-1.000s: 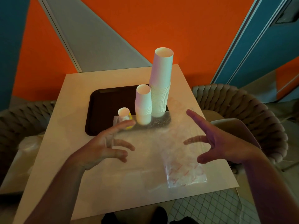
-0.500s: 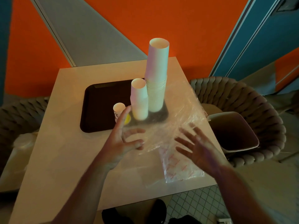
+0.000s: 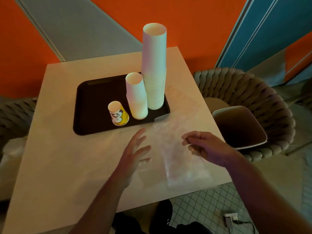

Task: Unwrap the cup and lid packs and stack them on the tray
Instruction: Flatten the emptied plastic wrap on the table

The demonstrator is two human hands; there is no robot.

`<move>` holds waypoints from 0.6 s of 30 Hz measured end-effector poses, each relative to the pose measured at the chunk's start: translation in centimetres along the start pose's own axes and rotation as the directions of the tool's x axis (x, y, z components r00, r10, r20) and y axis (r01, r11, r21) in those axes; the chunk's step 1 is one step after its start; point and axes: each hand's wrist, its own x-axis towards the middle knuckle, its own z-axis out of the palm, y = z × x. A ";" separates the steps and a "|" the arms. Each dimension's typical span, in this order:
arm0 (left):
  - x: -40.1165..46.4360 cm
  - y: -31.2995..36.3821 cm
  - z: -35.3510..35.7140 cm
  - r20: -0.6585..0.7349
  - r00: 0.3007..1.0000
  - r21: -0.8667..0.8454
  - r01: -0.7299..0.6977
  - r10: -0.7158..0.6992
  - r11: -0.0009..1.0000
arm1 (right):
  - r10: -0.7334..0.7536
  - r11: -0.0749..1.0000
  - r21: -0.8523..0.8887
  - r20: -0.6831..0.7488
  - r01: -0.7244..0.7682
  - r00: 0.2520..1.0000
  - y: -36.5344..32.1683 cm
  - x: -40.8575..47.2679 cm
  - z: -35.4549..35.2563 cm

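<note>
Both forearms bare to the frame edge, no sleeves in view. Left hand (image 3: 133,154) and right hand (image 3: 205,146): no gloves, no rings, no watch or wristband visible. Dark footwear (image 3: 163,210) at bottom edge, detail too dim to tell.

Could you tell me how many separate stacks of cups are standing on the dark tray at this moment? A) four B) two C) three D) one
C: the dark tray holds three separate stacks, a tall white stack, a shorter white stack beside it, and a small yellow printed stack nearest the person.
</note>
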 end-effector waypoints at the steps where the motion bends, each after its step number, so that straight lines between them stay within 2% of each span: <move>1: 0.6 0.2 0.2 0.030 0.999 0.009 0.017 -0.018 1.000 | 0.027 0.998 -0.051 0.053 -0.024 0.998 -0.3 0.5 -0.6; 3: 1.8 0.6 1.0 0.083 0.996 0.018 0.030 -0.031 0.999 | 0.068 0.990 -0.128 0.109 -0.053 0.992 -0.9 1.4 -1.3; 6: 4.1 0.4 2.3 0.074 0.996 0.035 0.044 -0.047 0.998 | 0.086 0.977 -0.202 0.078 -0.069 0.993 -1.0 2.9 -1.8; 9: 6.1 -0.4 3.0 -0.001 1.000 0.203 0.016 -0.016 0.979 | 0.064 0.970 -0.230 -0.044 -0.073 0.997 -0.3 3.9 -2.2; 11: 7.1 -0.7 3.2 -0.021 1.000 0.353 0.005 0.002 0.936 | 0.032 0.946 -0.317 -0.132 -0.073 0.991 0.5 4.2 -2.3; 13: 7.8 -1.0 3.3 -0.013 1.000 0.465 -0.011 0.020 0.885 | -0.055 0.890 -0.450 -0.258 -0.070 0.965 1.5 4.5 -2.2; 15: 8.4 -1.4 3.4 -0.001 0.999 0.524 -0.035 0.042 0.851 | -0.225 0.795 -0.601 -0.420 -0.084 0.879 2.4 4.3 -1.9; 17: 8.8 -1.7 3.5 0.015 0.998 0.568 -0.059 0.062 0.821 | -0.389 0.676 -0.732 -0.453 -0.085 0.802 3.1 3.6 -1.0; 18: 8.9 -1.7 3.6 0.018 0.998 0.585 -0.063 0.065 0.809 | -0.437 0.629 -0.775 -0.418 -0.061 0.797 3.5 3.0 -0.2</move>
